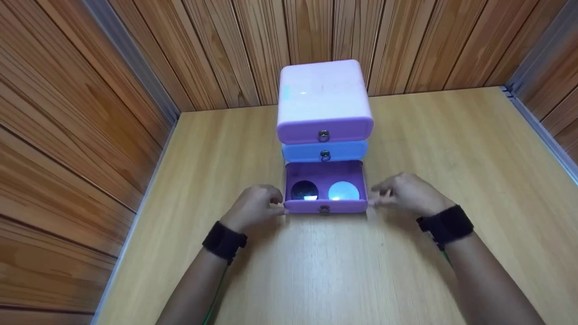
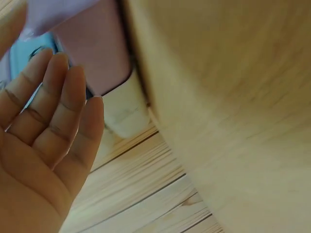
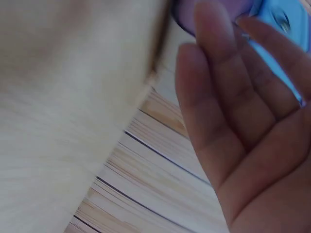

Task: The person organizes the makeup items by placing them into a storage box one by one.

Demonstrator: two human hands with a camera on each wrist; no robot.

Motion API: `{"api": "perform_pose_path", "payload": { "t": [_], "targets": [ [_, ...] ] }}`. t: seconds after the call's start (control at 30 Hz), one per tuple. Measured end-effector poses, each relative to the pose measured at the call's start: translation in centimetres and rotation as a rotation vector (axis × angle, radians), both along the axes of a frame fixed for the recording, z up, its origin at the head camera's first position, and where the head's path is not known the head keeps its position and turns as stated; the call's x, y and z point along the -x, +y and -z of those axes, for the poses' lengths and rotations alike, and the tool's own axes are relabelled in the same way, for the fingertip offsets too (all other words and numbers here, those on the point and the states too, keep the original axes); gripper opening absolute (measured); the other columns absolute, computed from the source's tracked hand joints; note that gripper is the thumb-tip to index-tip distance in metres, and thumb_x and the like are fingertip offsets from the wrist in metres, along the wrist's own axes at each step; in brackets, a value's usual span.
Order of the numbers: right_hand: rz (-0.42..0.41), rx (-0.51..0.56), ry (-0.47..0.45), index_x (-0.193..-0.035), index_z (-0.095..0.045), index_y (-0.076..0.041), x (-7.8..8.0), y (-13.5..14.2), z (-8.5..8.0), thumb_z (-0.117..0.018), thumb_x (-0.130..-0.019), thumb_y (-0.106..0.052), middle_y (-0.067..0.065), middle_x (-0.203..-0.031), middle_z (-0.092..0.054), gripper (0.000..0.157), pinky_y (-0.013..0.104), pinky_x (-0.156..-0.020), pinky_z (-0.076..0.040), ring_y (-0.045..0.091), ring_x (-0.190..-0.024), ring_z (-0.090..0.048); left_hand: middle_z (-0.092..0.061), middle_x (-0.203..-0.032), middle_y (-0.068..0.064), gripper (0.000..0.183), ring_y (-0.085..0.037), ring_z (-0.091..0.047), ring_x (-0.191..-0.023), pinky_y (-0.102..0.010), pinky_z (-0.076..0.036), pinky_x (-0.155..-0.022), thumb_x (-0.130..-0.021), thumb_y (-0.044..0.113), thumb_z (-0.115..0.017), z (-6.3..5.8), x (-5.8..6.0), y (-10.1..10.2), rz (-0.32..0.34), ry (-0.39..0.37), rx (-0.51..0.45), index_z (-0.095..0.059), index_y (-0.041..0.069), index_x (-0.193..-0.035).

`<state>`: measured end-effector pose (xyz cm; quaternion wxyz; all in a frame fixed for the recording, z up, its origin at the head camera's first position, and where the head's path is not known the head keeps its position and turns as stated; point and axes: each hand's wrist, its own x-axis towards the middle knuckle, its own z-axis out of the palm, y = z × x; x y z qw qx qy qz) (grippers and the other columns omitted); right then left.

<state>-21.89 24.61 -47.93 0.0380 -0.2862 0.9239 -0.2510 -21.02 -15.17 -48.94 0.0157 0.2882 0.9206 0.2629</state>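
Note:
A small chest of drawers (image 1: 324, 97) with a pale pink top stands on the table, its bottom purple drawer (image 1: 301, 207) pulled out toward me. Inside that drawer lie a dark round disc (image 1: 303, 189) on the left and a pale blue, shiny round disc (image 1: 344, 191) on the right. My left hand (image 1: 255, 204) is at the drawer's left front corner, thumb close to the edge; in the left wrist view its fingers (image 2: 65, 104) are loosely extended. At the right front corner is my right hand (image 1: 408, 194), with relaxed, slightly bent fingers (image 3: 218, 73) in the right wrist view.
Above the pulled-out drawer, the blue middle drawer (image 1: 302, 152) and the purple top drawer (image 1: 298, 131) are closed, each with a metal ring pull. The wooden table (image 1: 216, 149) meets plank walls (image 1: 253, 54) behind and at both sides. Both wrists wear black straps.

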Motion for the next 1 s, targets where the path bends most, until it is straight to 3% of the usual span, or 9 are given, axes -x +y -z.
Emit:
{"api": "perform_pose_path", "payload": {
  "t": [0.13,0.3,0.4,0.53,0.67,0.87,1.0],
  "targets": [
    [-0.098,-0.042,-0.049,-0.091,-0.079,-0.020,-0.8,-0.1,1.6,-0.075,-0.083,-0.044,-0.011,-0.087,-0.072,0.025,0.026,-0.068,-0.055,0.004,-0.078,-0.066,-0.059,-0.068,0.010,0.015,-0.006,-0.052,-0.061,-0.023,-0.046,-0.055,-0.083,0.025,-0.079,1.1,0.2,0.4,0.029,0.027,0.058,-0.072,0.015,-0.075],
    [-0.187,-0.006,0.059,-0.084,-0.079,-0.021,-0.9,-1.0,3.0,-0.078,-0.084,-0.028,-0.017,-0.078,-0.070,0.007,0.028,-0.066,-0.055,0.001,-0.073,-0.065,-0.050,-0.058,0.011,0.024,-0.004,-0.040,-0.053,-0.022,-0.035,-0.048,-0.084,0.023,-0.078,1.6,0.2,0.6,0.032,0.020,0.093,-0.068,0.017,-0.064],
    [-0.206,0.015,0.113,-0.078,-0.077,-0.019,-0.9,-1.3,3.2,-0.079,-0.084,-0.022,-0.017,-0.072,-0.066,0.006,0.025,-0.059,-0.052,0.000,-0.065,-0.059,-0.049,-0.057,0.012,0.024,-0.003,-0.038,-0.052,-0.021,-0.034,-0.048,-0.086,0.022,-0.075,1.8,0.2,0.6,0.053,0.028,0.096,-0.070,0.017,-0.064],
    [-0.204,0.011,0.144,-0.070,-0.072,-0.020,-0.8,-1.5,2.9,-0.079,-0.084,-0.019,-0.018,-0.065,-0.058,0.015,0.023,-0.053,-0.046,0.000,-0.057,-0.049,-0.051,-0.059,0.013,0.023,-0.002,-0.040,-0.053,-0.020,-0.038,-0.049,-0.087,0.021,-0.075,2.0,0.5,0.7,0.082,0.093,0.099,-0.071,0.016,-0.065],
    [-0.217,0.018,0.173,-0.074,-0.075,-0.016,-0.5,-1.5,2.3,-0.078,-0.085,-0.016,-0.014,-0.070,-0.064,0.011,0.024,-0.055,-0.050,0.000,-0.061,-0.055,-0.058,-0.062,0.012,0.022,-0.002,-0.044,-0.055,-0.022,-0.042,-0.051,-0.086,0.020,-0.076,1.6,0.9,0.6,0.094,0.155,0.111,-0.071,0.014,-0.065],
    [-0.155,0.010,0.211,-0.080,-0.078,-0.013,0.5,-1.6,1.5,-0.076,-0.085,-0.010,-0.004,-0.078,-0.071,0.006,0.029,-0.062,-0.055,0.009,-0.070,-0.066,-0.071,-0.077,0.004,0.007,-0.006,-0.063,-0.066,-0.022,-0.052,-0.061,-0.085,0.017,-0.077,1.1,2.2,0.9,0.060,0.145,0.097,-0.079,0.012,-0.084],
    [-0.083,-0.016,0.238,-0.084,-0.079,-0.009,1.8,-1.8,1.5,-0.077,-0.084,-0.011,0.000,-0.080,-0.072,0.002,0.033,-0.066,-0.057,0.016,-0.075,-0.069,-0.072,-0.079,0.003,0.007,-0.008,-0.064,-0.068,-0.022,-0.052,-0.063,-0.087,0.018,-0.075,1.0,3.7,1.3,0.008,0.113,0.114,-0.079,0.011,-0.088]
  ]
}}
